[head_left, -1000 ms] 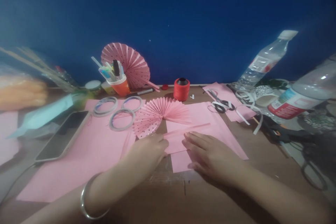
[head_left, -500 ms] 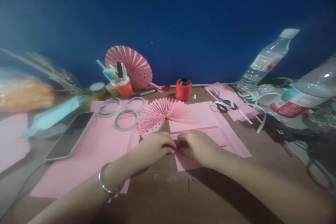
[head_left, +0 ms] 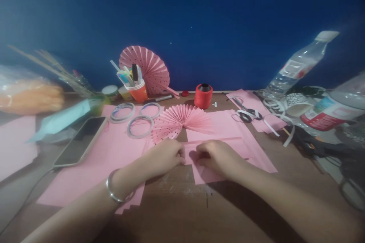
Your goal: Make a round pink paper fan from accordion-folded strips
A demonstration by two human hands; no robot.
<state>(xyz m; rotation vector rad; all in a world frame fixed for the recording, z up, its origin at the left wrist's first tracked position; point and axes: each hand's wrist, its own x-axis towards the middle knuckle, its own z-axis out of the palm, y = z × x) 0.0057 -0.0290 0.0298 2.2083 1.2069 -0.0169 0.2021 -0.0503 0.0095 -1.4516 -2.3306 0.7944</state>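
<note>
A strip of pink folded paper [head_left: 189,153] runs between my two hands, low over the table. My left hand [head_left: 165,155], with a silver bangle at its wrist, is closed on the strip's left end. My right hand [head_left: 219,158] has its fingers curled and pressed together at the same strip; its fingertips are partly hidden. Beneath the right hand lie flat pink paper sheets [head_left: 228,126]. Just beyond the hands, a pleated pink paper fan [head_left: 182,118] with dark dots is spread half open.
Tape rolls [head_left: 140,127] and a phone [head_left: 81,142] lie on pink sheets at left. Behind stand a cup of pens [head_left: 138,92], a larger pleated fan [head_left: 146,66] and a red spool [head_left: 203,97]. Scissors [head_left: 248,114] and plastic bottles [head_left: 299,64] are at right.
My hands have moved apart, the left one leftward, so more of the pink strip shows between them. The whole view has shifted slightly.
</note>
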